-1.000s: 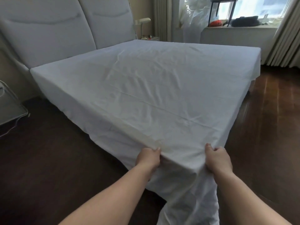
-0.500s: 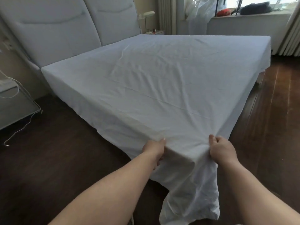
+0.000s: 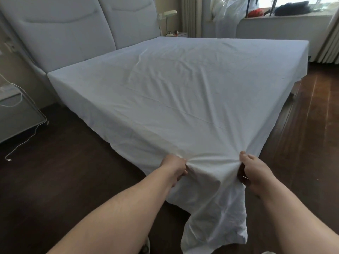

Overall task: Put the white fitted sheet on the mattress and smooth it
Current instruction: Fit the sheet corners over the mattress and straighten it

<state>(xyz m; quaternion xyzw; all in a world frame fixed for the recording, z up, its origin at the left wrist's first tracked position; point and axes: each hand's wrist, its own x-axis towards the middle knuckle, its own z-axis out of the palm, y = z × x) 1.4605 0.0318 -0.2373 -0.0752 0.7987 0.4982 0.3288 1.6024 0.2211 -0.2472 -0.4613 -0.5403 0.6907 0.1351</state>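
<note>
The white fitted sheet [image 3: 183, 92] lies spread over the whole mattress, with light creases across the top. I stand at the bed's near corner. My left hand [image 3: 174, 167] grips a bunch of the sheet on the left side of that corner. My right hand [image 3: 255, 173] grips the sheet on the right side. Between and below my hands a loose flap of the sheet [image 3: 216, 217] hangs down toward the floor. The mattress itself is hidden under the sheet.
A padded grey headboard [image 3: 77, 33] stands at the back left. A bedside table [image 3: 16, 114] with a trailing white cable [image 3: 22, 143] is on the left. Dark wooden floor [image 3: 308, 125] surrounds the bed. A window ledge [image 3: 286, 21] and curtains are at the far right.
Both hands have pulled the sheet corner down and toward me, gathering the cloth tighter. The hanging flap is longer. My view has tilted lower and moved back from the bed.
</note>
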